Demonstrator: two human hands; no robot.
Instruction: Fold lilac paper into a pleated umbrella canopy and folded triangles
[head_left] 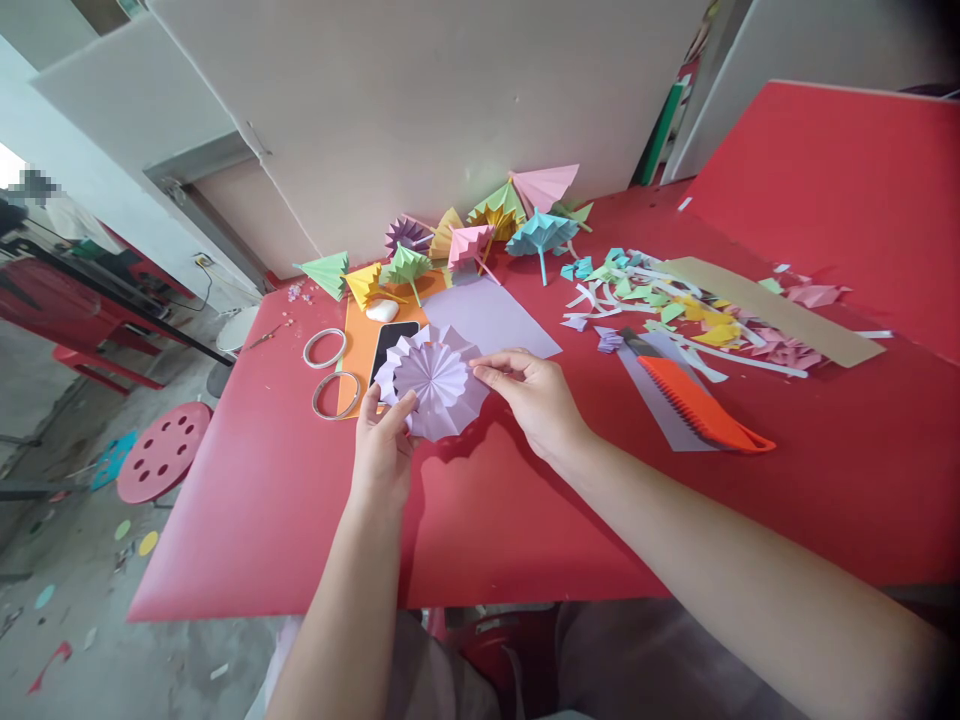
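Holding lilac pleated paper disc (436, 385) above red surface (285, 500): left hand (384, 440) fingers pinching lower-left rim, right hand (534, 395) fingers pinching right edge; could tear or unfold pleats if pulled apart too hard

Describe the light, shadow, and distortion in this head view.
Head view: soft daylight, brightest at the blown-out left edge; the pleated lilac paper disc casts a shadow on the red table beneath it; wide-lens bending tilts the walls; a small patch at far left is pixelated.
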